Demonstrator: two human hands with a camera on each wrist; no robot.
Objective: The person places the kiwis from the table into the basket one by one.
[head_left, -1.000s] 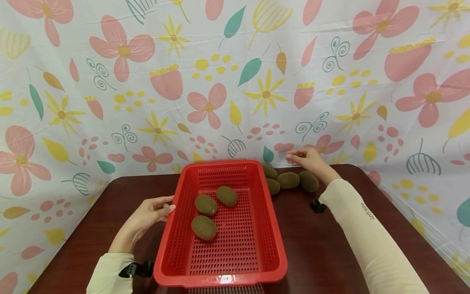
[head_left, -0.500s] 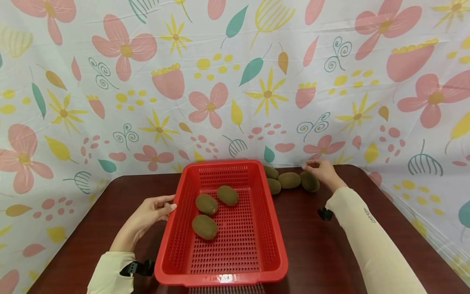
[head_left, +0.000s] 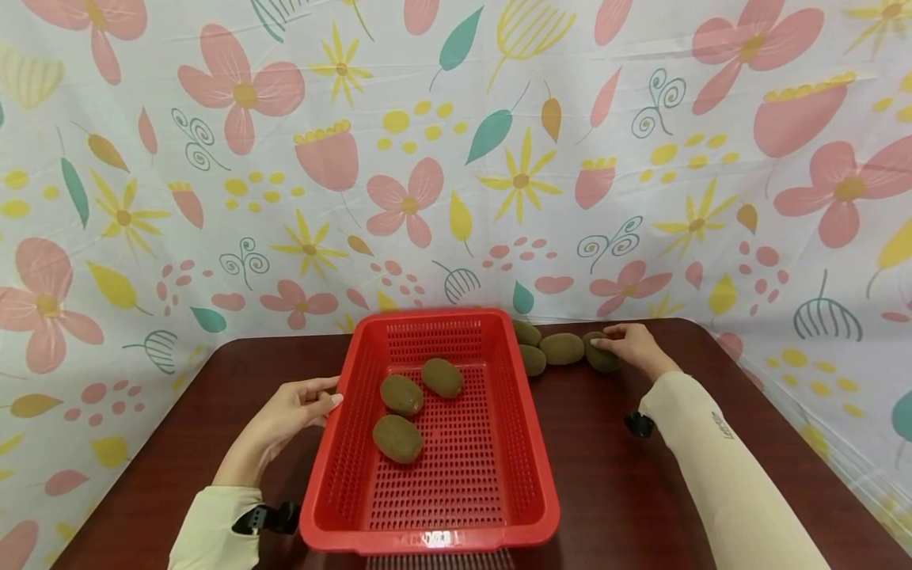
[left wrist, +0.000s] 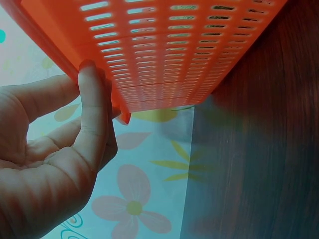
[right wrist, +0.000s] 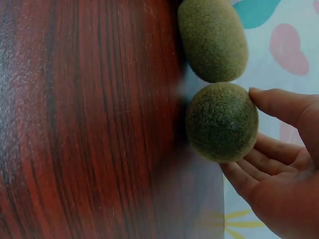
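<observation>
A red plastic basket (head_left: pixel 523 443) stands on the table, with three brown kiwis inside, one of them a kiwi (head_left: pixel 397 438) nearest its front. At the basket's left side, my left hand (head_left: pixel 295 412) pinches the rim between thumb and fingers; the left wrist view shows the hand (left wrist: pixel 65 134) at the rim from below. Behind the basket's right side, my right hand (head_left: pixel 634 348) holds the rightmost kiwi (right wrist: pixel 222 122) of a group on the table, thumb on one side and fingers on the other. A neighbouring kiwi (head_left: pixel 561 349) lies just left of it.
Two more kiwis, one of them a kiwi (head_left: pixel 530 360), lie close against the basket's right wall, partly hidden by it. The dark wooden table (head_left: pixel 606 475) ends at a flower-patterned cloth (head_left: pixel 456 158) behind. A striped item (head_left: pixel 442 560) shows beneath the basket's front edge.
My right hand has come down and to the right, from above the kiwis onto the rightmost one, and now grips it. My left hand and the basket stay where they were.
</observation>
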